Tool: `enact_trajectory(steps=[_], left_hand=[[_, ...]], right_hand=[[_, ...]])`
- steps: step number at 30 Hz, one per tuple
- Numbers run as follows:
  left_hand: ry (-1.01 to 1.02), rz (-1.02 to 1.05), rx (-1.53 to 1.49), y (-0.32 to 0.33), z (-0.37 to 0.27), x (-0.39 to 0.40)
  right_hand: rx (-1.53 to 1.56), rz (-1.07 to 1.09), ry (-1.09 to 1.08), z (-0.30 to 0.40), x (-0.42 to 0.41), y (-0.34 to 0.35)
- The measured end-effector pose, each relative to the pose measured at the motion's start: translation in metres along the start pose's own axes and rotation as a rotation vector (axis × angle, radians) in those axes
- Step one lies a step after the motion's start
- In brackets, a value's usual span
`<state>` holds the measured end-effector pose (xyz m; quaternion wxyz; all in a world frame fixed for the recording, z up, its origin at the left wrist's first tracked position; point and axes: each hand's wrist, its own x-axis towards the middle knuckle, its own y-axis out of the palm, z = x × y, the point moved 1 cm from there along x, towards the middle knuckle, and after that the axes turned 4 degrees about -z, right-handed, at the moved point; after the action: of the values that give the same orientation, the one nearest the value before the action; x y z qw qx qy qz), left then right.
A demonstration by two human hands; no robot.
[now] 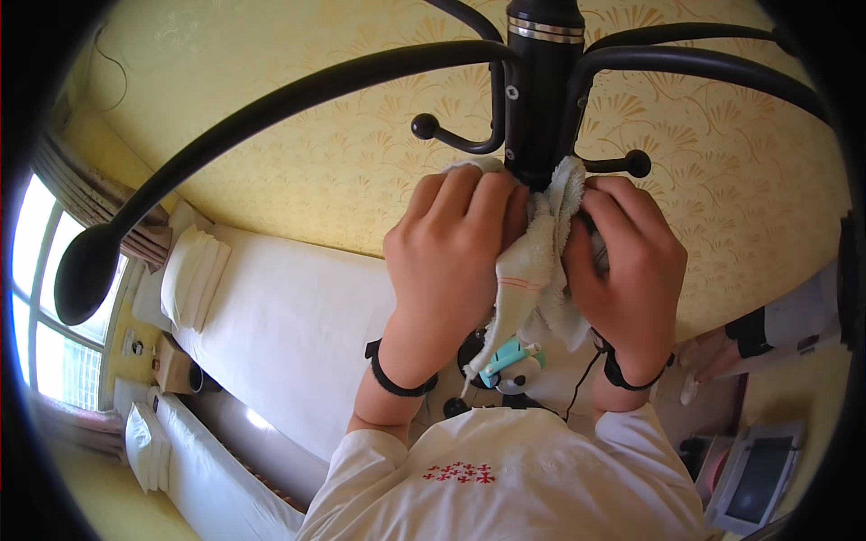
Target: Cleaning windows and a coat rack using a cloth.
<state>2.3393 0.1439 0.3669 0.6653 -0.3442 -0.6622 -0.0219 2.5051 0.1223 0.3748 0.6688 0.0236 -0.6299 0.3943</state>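
Observation:
A black coat stand with curved arms and ball-ended hooks rises in front of me. Both hands grip a white terry cloth with red lines near one edge, bunched against the lower part of the pole. My left hand holds it on the left side, its fingers curled over the fabric. On the right side my right hand pinches it between thumb and fingers. The fingertips are partly hidden by the cloth. One end of the cloth hangs between my forearms. Each wrist wears a black band.
A bed with a white sheet and stacked pillows lies at the left; a second bed is below it. A teal and white object shows beneath the cloth. A person stands at the right, near a television.

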Motion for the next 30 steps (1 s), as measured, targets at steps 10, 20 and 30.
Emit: enact_trajectory(steps=[10,20,30], left_hand=[[-0.028,0.05,-0.243,-0.011,0.004,0.001],[0.073,0.14,-0.356,-0.018,0.014,0.002],[0.113,0.232,-0.278,-0.023,0.009,0.014]], right_hand=[[-0.029,0.095,0.038,-0.006,0.006,-0.006],[0.01,0.087,0.052,-0.005,0.005,-0.008],[0.033,0.136,0.024,0.002,0.009,-0.013]])
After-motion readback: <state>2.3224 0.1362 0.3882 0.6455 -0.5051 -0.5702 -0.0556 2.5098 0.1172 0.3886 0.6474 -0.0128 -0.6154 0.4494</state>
